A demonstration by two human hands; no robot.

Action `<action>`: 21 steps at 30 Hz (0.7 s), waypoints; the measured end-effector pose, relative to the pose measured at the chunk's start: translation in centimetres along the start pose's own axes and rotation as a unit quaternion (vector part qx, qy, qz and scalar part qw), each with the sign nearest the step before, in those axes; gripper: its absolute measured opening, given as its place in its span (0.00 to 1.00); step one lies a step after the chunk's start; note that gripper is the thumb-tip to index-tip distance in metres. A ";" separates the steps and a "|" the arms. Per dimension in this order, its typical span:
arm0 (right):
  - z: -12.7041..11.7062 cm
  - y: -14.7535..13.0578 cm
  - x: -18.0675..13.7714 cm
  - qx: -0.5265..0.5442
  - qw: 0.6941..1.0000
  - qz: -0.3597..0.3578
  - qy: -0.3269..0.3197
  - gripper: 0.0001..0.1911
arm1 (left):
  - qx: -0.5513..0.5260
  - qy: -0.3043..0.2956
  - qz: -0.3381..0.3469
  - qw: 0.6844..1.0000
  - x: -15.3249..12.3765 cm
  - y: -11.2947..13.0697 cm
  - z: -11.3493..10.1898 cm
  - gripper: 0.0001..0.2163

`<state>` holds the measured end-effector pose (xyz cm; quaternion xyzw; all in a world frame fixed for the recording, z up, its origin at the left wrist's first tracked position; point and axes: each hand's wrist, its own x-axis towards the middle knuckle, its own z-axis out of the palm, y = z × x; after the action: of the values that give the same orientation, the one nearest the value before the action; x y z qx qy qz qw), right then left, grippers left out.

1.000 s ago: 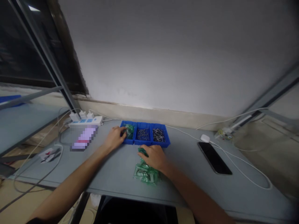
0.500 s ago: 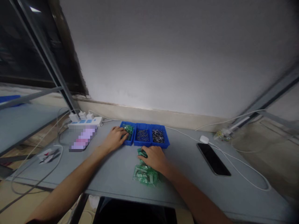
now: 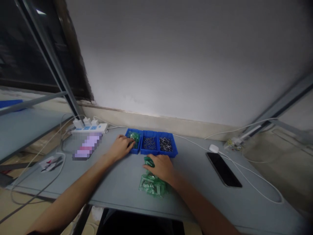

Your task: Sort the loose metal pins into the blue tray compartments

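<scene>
Three small blue bins stand side by side on the grey table (image 3: 117, 182). The left bin (image 3: 134, 137) holds green packets; the middle bin (image 3: 149, 143) and the right bin (image 3: 166, 145) hold small metal pins. My left hand (image 3: 121, 147) rests at the left bin's rim with its fingers curled onto the packets; whether they grip one is unclear. My right hand (image 3: 160, 166) lies on top of a pile of green plastic packets (image 3: 151, 185) in front of the bins, fingers bent over a green packet (image 3: 148, 161).
A black phone (image 3: 223, 169) lies at the right with a white charger (image 3: 214, 148) and its cable. A white power strip (image 3: 89, 128) and a blurred flat object (image 3: 86, 147) sit at the left. Loose cables trail off the table's left edge. The wall rises behind the bins.
My left hand has drawn back a little from inside the left bin to its near rim. My right hand has stayed on the packet pile.
</scene>
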<state>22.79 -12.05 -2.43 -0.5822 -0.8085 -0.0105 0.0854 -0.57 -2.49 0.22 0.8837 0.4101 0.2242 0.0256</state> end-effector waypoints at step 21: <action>-0.2 -1.0 -0.5 0.016 1.000 -0.023 0.010 0.16 | -0.083 0.008 0.033 0.996 0.2 0.1 0.9 0.17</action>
<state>21.99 -12.88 -2.19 -0.5621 -0.8207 -0.0054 0.1028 0.00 -2.32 -0.45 0.8900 0.3605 0.2650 0.0882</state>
